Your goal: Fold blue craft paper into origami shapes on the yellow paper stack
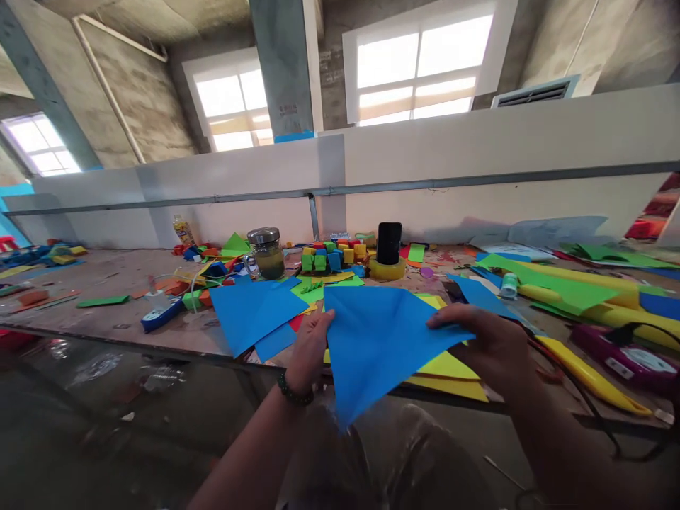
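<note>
Held up closest, a creased blue craft sheet (380, 340) hung at the near edge of the table (125, 273), one corner pointing down. The left hand (309, 347), a beaded bracelet (294, 391) on its wrist, pinched the left edge; the right hand (491, 347) gripped the right corner in its fingers. Yellow sheets (451, 365) lay behind, another blue sheet (258, 312) to the left. Farther back, a black smartphone (389, 243) stood on a yellow tape roll (387, 270), near a lidded glass mug (267, 256).
</note>
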A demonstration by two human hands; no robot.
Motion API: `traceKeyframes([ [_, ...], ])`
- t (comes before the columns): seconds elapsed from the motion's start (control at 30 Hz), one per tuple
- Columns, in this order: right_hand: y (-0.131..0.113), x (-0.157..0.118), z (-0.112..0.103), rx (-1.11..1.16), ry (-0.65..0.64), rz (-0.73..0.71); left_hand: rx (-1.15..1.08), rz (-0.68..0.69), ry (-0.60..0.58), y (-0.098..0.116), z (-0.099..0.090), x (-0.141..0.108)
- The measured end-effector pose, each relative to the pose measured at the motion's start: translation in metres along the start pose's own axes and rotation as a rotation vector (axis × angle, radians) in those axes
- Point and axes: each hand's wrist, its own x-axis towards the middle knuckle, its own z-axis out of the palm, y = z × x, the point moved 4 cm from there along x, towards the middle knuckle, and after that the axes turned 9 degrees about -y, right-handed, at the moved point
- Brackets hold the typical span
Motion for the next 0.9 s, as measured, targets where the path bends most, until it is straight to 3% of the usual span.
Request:
traceKeyframes([
  [0.07,0.004,-0.006,-0.004,-0.213,-0.069,-0.065,-0.033,0.023,0.087,-0.004,-0.014,0.000],
  [0.13,0.013,-0.014,-0.004,-0.388,-0.140,-0.115,0.074,0.016,0.097,-0.011,-0.022,-0.001],
  [0.23,0.035,-0.026,0.000,-0.547,-0.212,-0.063,0.528,0.077,0.124,-0.013,-0.024,-0.008],
  [0.3,0.049,-0.032,0.005,-0.536,-0.275,0.027,0.891,0.165,0.136,-0.007,-0.017,-0.015],
  [0.33,0.056,-0.035,0.008,-0.500,-0.309,0.075,1.044,0.205,0.086,-0.004,-0.011,-0.018],
  [0.4,0.067,-0.039,0.010,-0.406,-0.349,0.177,1.243,0.253,-0.165,0.000,0.002,-0.020],
  [0.47,0.077,-0.042,0.009,-0.301,-0.360,0.277,1.315,0.282,-0.419,0.002,0.011,-0.018],
  [0.5,0.082,-0.044,0.008,-0.243,-0.366,0.317,1.331,0.291,-0.476,0.002,0.011,-0.014],
  [0.6,0.090,-0.050,0.005,-0.132,-0.414,0.391,1.332,0.303,-0.448,0.002,0.006,0.001],
  [0.67,0.088,-0.051,0.003,-0.228,-0.447,0.421,1.303,0.304,-0.461,-0.002,0.005,0.010],
  [0.8,0.062,-0.042,0.004,-0.553,-0.481,0.360,1.288,0.272,-0.498,-0.005,0.007,0.020],
  [0.9,0.053,-0.035,0.011,-0.484,-0.599,0.442,1.275,0.174,-0.446,-0.006,0.006,0.028],
])
